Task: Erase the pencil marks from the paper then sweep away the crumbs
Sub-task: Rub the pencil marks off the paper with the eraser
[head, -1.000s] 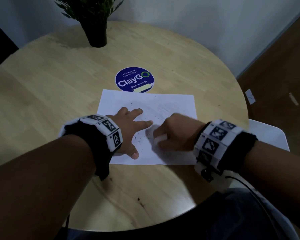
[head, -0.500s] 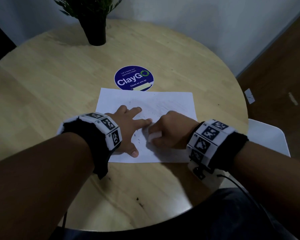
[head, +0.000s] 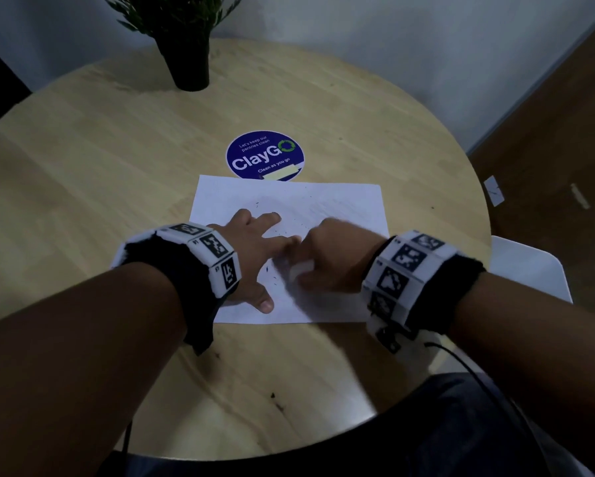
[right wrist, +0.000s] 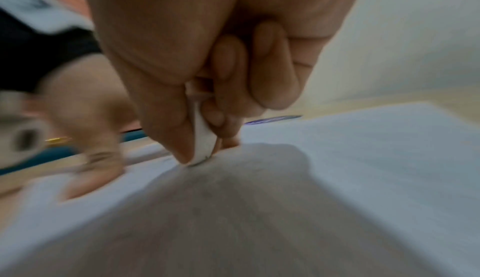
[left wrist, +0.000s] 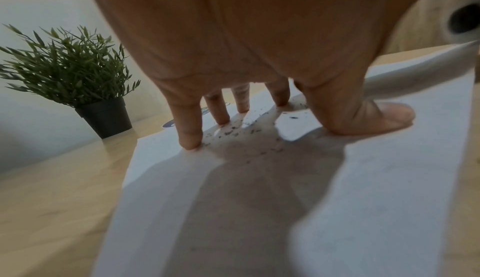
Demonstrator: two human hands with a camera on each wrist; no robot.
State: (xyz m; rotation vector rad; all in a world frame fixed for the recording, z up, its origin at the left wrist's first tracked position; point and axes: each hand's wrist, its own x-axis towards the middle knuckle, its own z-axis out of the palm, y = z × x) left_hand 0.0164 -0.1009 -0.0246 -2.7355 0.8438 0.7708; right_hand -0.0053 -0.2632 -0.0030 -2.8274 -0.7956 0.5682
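Since a second ago, the right hand (head: pixel 337 256) has slid left with the white eraser (right wrist: pixel 203 137) pinched in its curled fingers, rubbing close beside the left hand (head: pixel 254 249). That hand lies flat with fingers spread, pressing the paper (head: pixel 340 204) still. Paper lies long side left to right, its unrubbed part toward 1 o'clock from the eraser, nearer the right hand. Dark crumbs (left wrist: pixel 233 133) sit by the left fingers.

White rectangular paper sheet (head: pixel 340 204) flecked with dark grey crumbs (left wrist: pixel 233 133); white eraser block (right wrist: pixel 203 137) — pale wooden round worktop (head: pixel 117 149), blue-and-white circular sticker (head: pixel 265 155).
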